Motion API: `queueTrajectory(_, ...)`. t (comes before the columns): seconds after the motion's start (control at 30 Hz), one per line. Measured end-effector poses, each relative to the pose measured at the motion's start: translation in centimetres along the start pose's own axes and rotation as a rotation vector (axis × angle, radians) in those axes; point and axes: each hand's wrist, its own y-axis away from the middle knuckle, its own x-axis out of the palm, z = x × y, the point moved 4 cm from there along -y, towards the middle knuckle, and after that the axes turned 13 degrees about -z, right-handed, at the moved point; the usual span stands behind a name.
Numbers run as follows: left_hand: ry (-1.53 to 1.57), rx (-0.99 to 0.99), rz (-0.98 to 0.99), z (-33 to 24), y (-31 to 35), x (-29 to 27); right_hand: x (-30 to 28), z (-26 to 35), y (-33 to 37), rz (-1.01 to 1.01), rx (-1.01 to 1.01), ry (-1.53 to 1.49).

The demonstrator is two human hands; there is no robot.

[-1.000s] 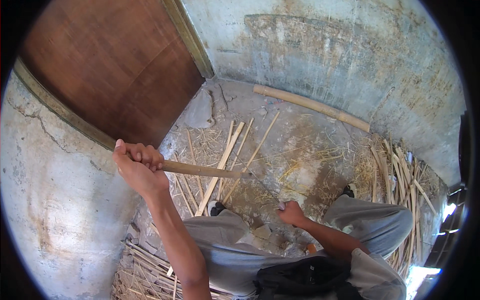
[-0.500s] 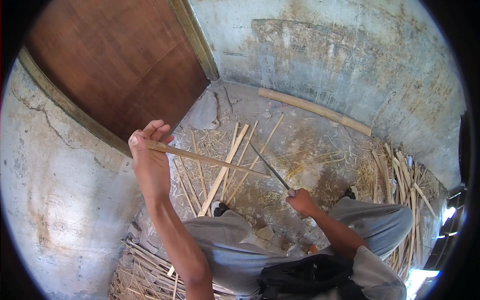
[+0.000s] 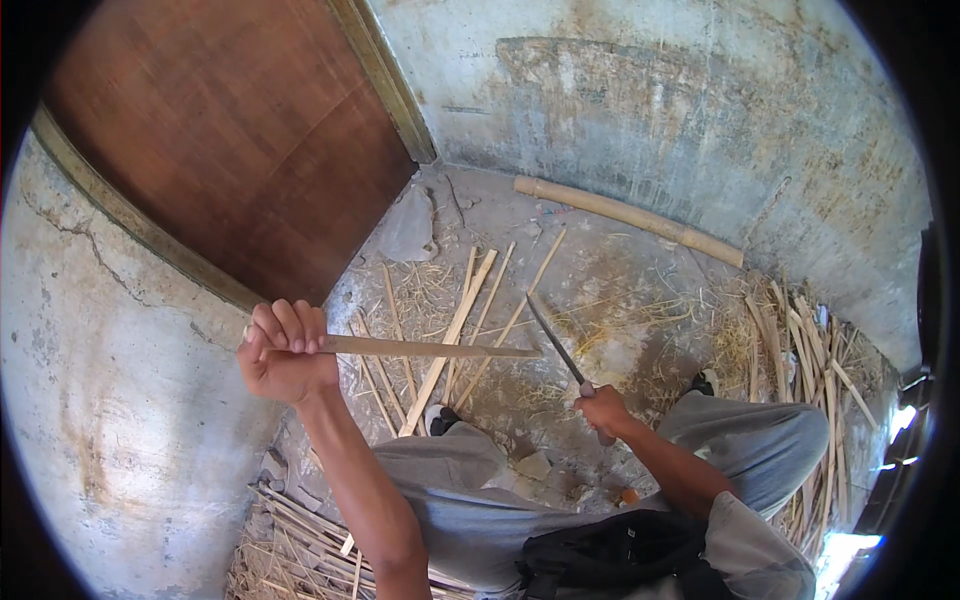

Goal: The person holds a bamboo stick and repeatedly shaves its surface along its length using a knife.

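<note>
My left hand [image 3: 288, 350] is closed around one end of a bamboo strip [image 3: 430, 349], which reaches out level to the right over the floor. In my right hand [image 3: 604, 410] is the handle of a long, narrow knife [image 3: 556, 338], its dark blade slanting up and to the left. The blade stands just beyond the strip's free end, and the two look close; I cannot tell whether they touch. Beneath the held strip, several split bamboo strips [image 3: 449, 345] lie fanned out on the floor by my left shoe [image 3: 440, 418].
A whole bamboo pole [image 3: 628, 220] lies along the back wall. Piles of split bamboo [image 3: 815, 375] lie at the right and strips [image 3: 300, 535] at the lower left. A brown door [image 3: 240, 140] stands at the upper left. A pale plastic sheet [image 3: 408, 225] and shavings litter the floor.
My left hand has turned over, dropped a little and closed its fingers on the bamboo strip, which is now nearly level. The knife in my right hand has tilted more upright, its tip shifting right.
</note>
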Motion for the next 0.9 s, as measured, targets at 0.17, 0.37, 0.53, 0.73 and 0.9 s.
queueTrajectory(0.17, 0.034, -0.070, -0.001, 0.5, 1.0, 1.9, -0.3, 2.2, 1.1, 0.034, -0.066, 0.032)
queueTrajectory(0.37, -0.079, -0.055, 0.049, 0.7, 1.3, 2.5, -0.3, 9.0, 6.1, 0.124, -0.270, 0.006)
queueTrajectory(0.53, -0.115, -0.106, 0.028, 1.1, 1.9, 4.1, -0.9, 14.0, 11.5, 0.134, -0.527, 0.052)
queueTrajectory(0.73, -0.156, 0.050, -0.149, 1.4, 5.2, 5.9, 0.2, 16.5, 15.3, 0.063, -0.754, 0.025)
queueTrajectory(0.9, -0.141, 0.078, -0.325, 1.3, 5.4, 6.0, 3.4, 6.3, 7.3, 0.055, -0.483, 0.097)
